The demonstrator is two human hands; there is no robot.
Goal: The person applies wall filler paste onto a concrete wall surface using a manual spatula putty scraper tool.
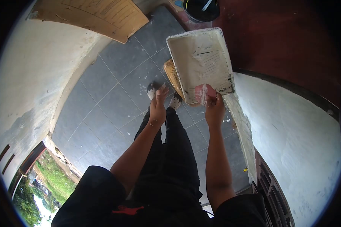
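Note:
My right hand (215, 108) grips a small pinkish-red scraper (205, 94) smeared with white paste, over the near right corner of a paint tray. The tray (185, 64) is coated in dried white material, with patches of paste on its ribbed floor. Under its left edge shows a brown woven item (172, 74). My left hand (159, 102) is raised in front of my legs, fingers apart, holding nothing, left of the tray and not touching it.
Cardboard (98, 17) lies at the upper left. A black bucket (201, 9) stands beyond the tray, beside a dark red surface (276, 45). Pale walls flank both sides. White specks dot the grey tiled floor (106, 90) around my feet.

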